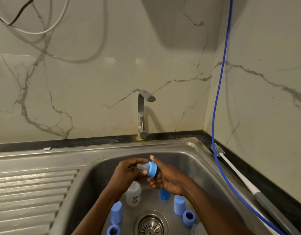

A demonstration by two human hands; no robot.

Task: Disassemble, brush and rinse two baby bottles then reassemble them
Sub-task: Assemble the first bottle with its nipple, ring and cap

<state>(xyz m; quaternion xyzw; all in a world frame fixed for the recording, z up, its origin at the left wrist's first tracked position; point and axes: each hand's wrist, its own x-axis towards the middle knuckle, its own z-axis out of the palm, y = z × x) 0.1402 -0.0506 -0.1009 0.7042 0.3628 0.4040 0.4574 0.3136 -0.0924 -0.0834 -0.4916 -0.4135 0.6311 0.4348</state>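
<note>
Left hand (127,170) and right hand (166,179) hold teat collar (152,169).

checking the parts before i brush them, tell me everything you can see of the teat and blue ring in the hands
The teat is clear, soft-looking silicone, seated in a blue plastic ring. The pair is off any bottle and lies sideways above the sink, with the tip pointing left. The left hand curls round the teat. The right hand holds the ring from below, thumb raised beside it. Whether it is wet cannot be told.
</note>
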